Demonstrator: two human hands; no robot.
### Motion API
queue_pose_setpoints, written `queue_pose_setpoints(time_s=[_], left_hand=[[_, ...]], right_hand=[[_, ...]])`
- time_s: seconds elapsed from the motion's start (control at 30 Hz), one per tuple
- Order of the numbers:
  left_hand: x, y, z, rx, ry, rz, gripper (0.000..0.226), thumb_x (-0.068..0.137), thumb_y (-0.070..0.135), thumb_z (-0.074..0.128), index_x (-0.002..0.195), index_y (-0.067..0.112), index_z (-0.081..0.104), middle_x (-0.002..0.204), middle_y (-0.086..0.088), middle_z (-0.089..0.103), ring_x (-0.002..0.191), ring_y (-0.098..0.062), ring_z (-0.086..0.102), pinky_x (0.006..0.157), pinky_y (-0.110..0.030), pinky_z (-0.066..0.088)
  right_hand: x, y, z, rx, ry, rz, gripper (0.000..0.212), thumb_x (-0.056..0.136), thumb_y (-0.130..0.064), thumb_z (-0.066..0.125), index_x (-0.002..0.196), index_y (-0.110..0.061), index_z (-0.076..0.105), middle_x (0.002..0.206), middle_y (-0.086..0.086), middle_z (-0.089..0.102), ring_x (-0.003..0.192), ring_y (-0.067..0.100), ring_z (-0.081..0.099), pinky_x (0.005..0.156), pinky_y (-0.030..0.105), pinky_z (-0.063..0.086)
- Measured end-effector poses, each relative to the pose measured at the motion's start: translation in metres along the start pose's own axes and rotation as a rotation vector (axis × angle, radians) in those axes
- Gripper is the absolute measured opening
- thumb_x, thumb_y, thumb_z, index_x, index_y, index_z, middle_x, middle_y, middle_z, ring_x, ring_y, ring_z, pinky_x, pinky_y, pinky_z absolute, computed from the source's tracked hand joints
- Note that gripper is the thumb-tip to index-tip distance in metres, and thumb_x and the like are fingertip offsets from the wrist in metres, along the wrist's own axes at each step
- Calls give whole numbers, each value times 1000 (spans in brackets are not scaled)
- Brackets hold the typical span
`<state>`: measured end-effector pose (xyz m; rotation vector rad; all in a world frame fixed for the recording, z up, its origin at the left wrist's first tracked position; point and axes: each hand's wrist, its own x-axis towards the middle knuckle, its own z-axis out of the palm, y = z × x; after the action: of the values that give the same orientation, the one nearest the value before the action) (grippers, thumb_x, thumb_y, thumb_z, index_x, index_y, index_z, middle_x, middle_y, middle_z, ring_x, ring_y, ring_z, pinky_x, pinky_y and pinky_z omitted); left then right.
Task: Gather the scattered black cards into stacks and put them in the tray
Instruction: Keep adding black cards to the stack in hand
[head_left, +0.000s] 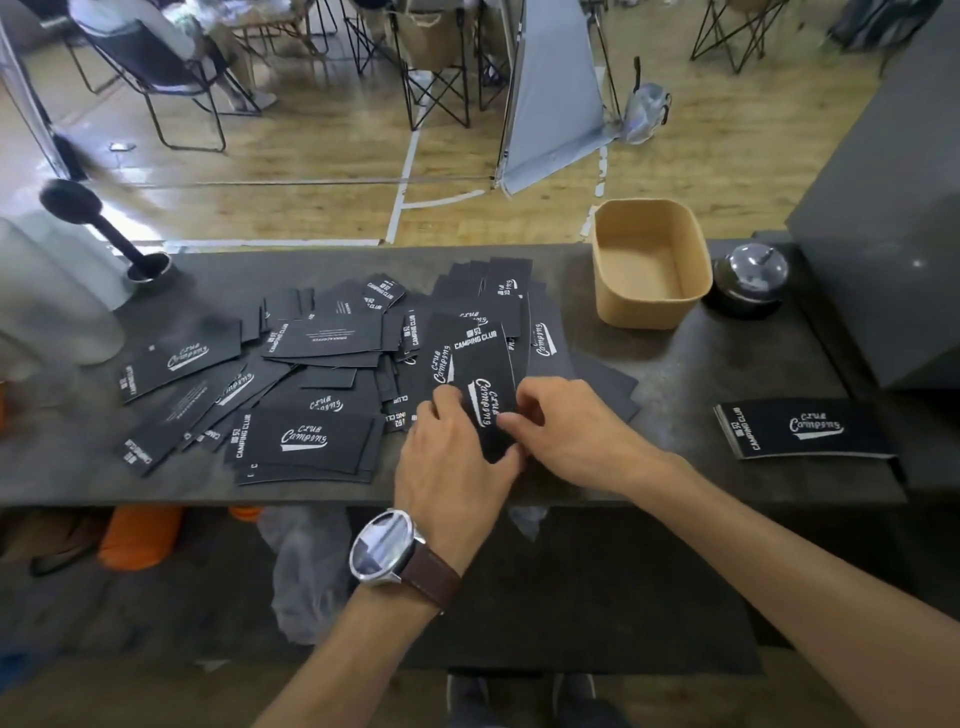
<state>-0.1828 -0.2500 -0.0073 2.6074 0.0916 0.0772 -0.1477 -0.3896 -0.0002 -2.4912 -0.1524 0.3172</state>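
Loose black cards (291, 395) sprawl across the dark table (727, 364), the left hand (452, 457) and right hand (566, 431) together pinch a small stack (488, 400), while the tan tray (652, 265) and a squared pile (802, 428) sit further right.

— Where is there bare room on the tabletop (675, 374)?

— Along the near edge right of both hands, up to the neat stack (802, 428) by the right edge. A strip also runs from there toward the far edge.

— What blocks the far right corner?

— The tan tray (652, 306), open on top, with a dark domed bell (750, 278) just beside it and a grey box (883, 234) rising behind.

— And the left?

— Scattered black cards (291, 374) cover the middle and left. A black-handled tool in a cup (148, 265) stands at the far left corner, beside a pale blurred container (47, 291).
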Motion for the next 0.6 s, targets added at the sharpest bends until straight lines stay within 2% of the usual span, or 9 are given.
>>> queue_pose_setpoints(time_s=[0.07, 0.13, 0.2, 0.27, 0.37, 0.47, 0.6], left_hand=[[-3, 0, -4, -63, -67, 53, 64, 69, 61, 72, 109, 24, 40, 105, 2, 58, 96, -20, 59, 75, -32, 47], [0, -8, -12, -8, -92, 96, 52, 73, 65, 66, 101, 27, 43, 99, 7, 58, 90, -17, 58, 73, -33, 46], [11, -23, -21, 82, -31, 100, 36, 82, 60, 60, 93, 28, 47, 93, 7, 58, 86, -18, 58, 71, -32, 43], [27, -38, -28, 130, 36, 65, 29, 87, 52, 58, 97, 25, 53, 97, 4, 59, 92, -22, 60, 74, -34, 43], [51, -44, -27, 210, 21, -21, 46, 84, 58, 60, 108, 18, 56, 107, -3, 59, 100, -27, 59, 77, -37, 45], [63, -39, -19, 312, -62, -62, 66, 74, 68, 65, 111, 13, 55, 113, -8, 55, 106, -29, 57, 80, -39, 45], [69, -42, -16, 236, -100, -113, 67, 70, 62, 74, 109, 13, 51, 112, -6, 57, 105, -29, 58, 76, -38, 43]], right_hand=[[-6, -3, -9, 20, 46, -11, 18, 92, -38, 59, 84, -25, 52, 83, -7, 64, 80, 19, 61, 75, 46, 53], [-13, -2, -24, -104, 73, -39, 12, 94, -36, 54, 91, -27, 47, 91, -5, 66, 85, 23, 62, 75, 46, 53], [-22, 5, -43, -294, 71, -36, 5, 97, -35, 48, 98, -32, 44, 96, -3, 63, 89, 23, 60, 76, 46, 53], [-30, 15, -58, -434, 96, -10, 4, 100, -34, 42, 103, -35, 44, 97, -6, 57, 91, 16, 54, 73, 44, 54], [-36, 28, -56, -530, 109, 59, 10, 101, -33, 40, 110, -32, 44, 100, -7, 51, 93, 14, 51, 72, 43, 55], [-36, 35, -39, -431, 50, 126, 9, 102, -28, 41, 111, -27, 41, 106, -2, 57, 92, 22, 61, 74, 47, 55], [-34, 41, -35, -366, 56, 127, 4, 102, -24, 41, 103, -25, 38, 102, 0, 60, 85, 26, 62, 72, 49, 55]])
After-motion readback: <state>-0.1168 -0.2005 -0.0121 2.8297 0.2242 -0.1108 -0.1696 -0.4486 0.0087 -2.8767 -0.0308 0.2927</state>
